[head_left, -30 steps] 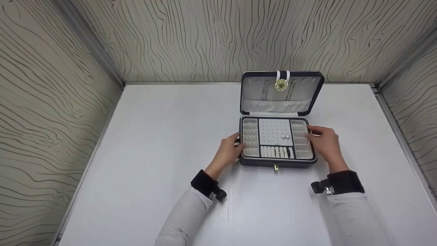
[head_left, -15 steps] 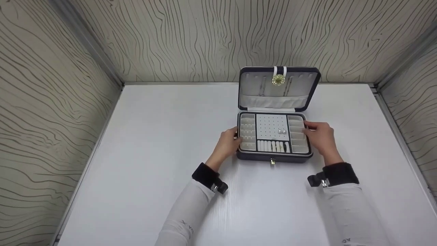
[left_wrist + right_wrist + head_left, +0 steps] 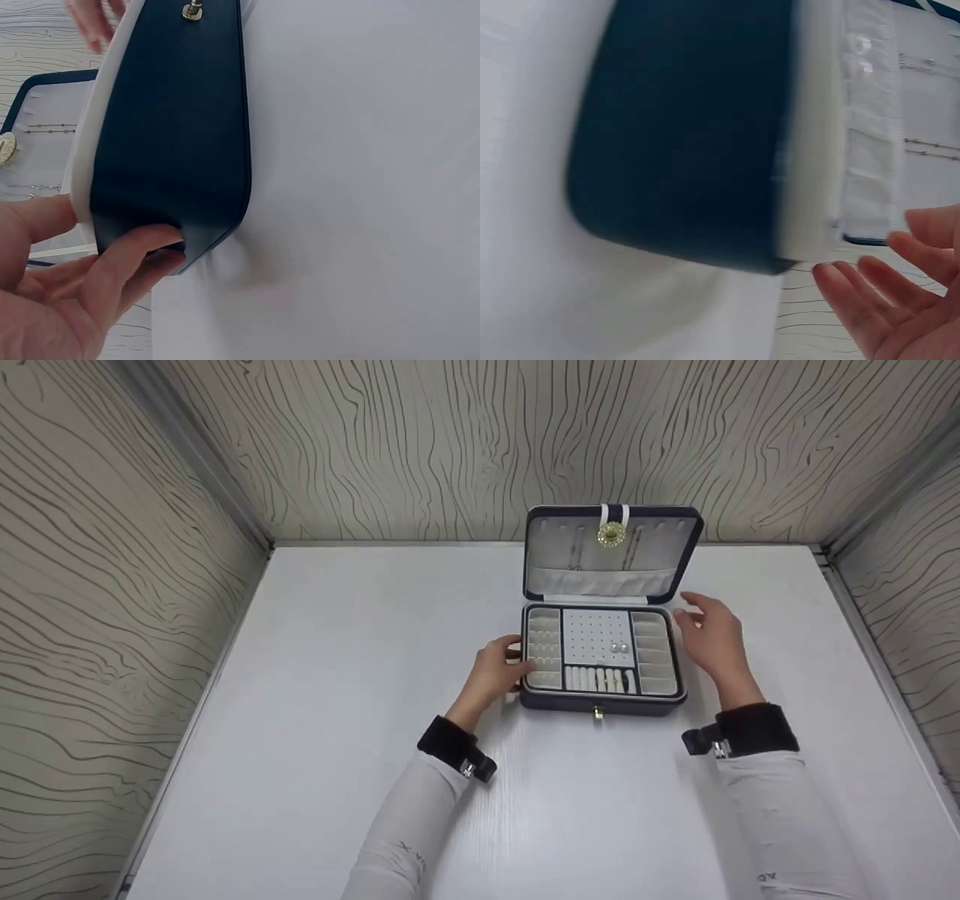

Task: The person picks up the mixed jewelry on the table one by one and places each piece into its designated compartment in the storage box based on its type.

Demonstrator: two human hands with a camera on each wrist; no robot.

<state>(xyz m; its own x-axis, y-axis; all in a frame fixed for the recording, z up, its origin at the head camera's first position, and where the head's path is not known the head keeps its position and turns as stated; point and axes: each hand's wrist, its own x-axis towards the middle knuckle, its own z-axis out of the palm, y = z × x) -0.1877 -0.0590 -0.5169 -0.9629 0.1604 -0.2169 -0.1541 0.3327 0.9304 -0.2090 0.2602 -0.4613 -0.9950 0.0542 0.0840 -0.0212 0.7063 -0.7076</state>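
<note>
A dark blue jewelry box stands on the table with its lid raised. My left hand grips the box's left side, thumb on the white rim and fingers against the dark wall, as the left wrist view shows. Off the back right corner is my right hand, holding nothing, its fingers loosely bent beside the lid's hinge. Two pearl earrings sit on the perforated panel inside, above the ring rolls. Necklaces hang in the lid, and a round gold ornament dangles from its strap.
Around the box spreads the white table. A wood-patterned wall rises behind its back edge, close to the lid. Divided side trays flank the earring panel, and a gold latch projects from the front.
The box has shifted slightly back and left between both hands. My right hand has since let go of its right side and moved back toward the hinge; the left keeps its grip.
</note>
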